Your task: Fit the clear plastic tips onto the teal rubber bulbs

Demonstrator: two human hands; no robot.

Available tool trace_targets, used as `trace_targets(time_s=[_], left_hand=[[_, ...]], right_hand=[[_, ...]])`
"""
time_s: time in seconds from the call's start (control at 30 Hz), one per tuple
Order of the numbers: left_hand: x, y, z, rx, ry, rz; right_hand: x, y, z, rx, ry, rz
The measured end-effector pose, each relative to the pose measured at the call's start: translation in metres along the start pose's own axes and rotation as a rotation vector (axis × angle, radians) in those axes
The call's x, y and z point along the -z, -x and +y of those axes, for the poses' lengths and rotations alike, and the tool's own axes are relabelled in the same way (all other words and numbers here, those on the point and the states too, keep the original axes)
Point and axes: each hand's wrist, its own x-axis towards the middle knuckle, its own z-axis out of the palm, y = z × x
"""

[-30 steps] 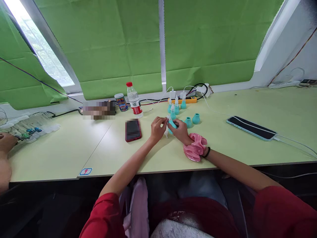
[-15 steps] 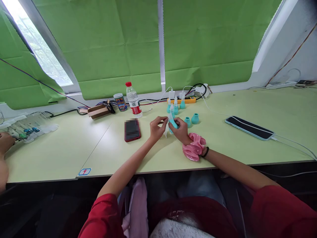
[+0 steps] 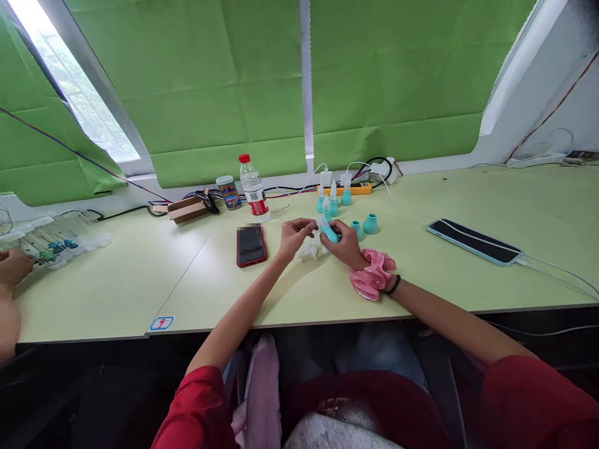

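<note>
A teal squeeze bulb [image 3: 330, 233] with a translucent pointed nozzle [image 3: 322, 220] lies tilted in my right hand [image 3: 345, 245], whose fingers are wrapped round it. Just left of the nozzle, my left hand [image 3: 296, 236] has thumb and forefinger pinched together; whatever is between them is too small to make out. Below the hands, several small translucent white pieces [image 3: 307, 251] lie on the table. Two open teal bulbs without nozzles [image 3: 370, 224] stand to the right of my right hand. Behind the hands, several teal bulbs fitted with nozzles [image 3: 333, 202] stand upright in a cluster.
A red-cased phone [image 3: 251, 244] lies left of my hands, with a water bottle [image 3: 254, 193] and a can [image 3: 228, 192] behind it. On the right, a charging phone [image 3: 475, 242] trails a white cable. At far left, another person's hand [image 3: 15, 268] touches clear plastic packaging [image 3: 56, 240].
My left hand has shifted slightly left, away from the nozzle. My right hand and the bulb have moved a little right, uncovering more of the white pieces on the table.
</note>
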Motion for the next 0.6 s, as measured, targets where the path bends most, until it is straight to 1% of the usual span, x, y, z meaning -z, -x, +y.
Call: trace_targets(time_s=[0.2,0.33,0.47,0.6], left_hand=[[-0.007,0.006,-0.001,-0.177,-0.149,0.128],[-0.011,0.010,-0.004,-0.286,-0.226,0.154],[-0.013,0.012,-0.007,-0.344,-0.271,0.180],[-0.014,0.014,-0.004,-0.362,-0.293,0.203]], right_hand=[[0.000,0.000,0.001,0.016,0.066,0.044],[-0.001,0.000,0.003,0.019,0.105,0.060],[-0.004,0.001,0.004,0.022,0.126,0.056],[-0.003,0.002,0.002,0.033,0.130,0.050]])
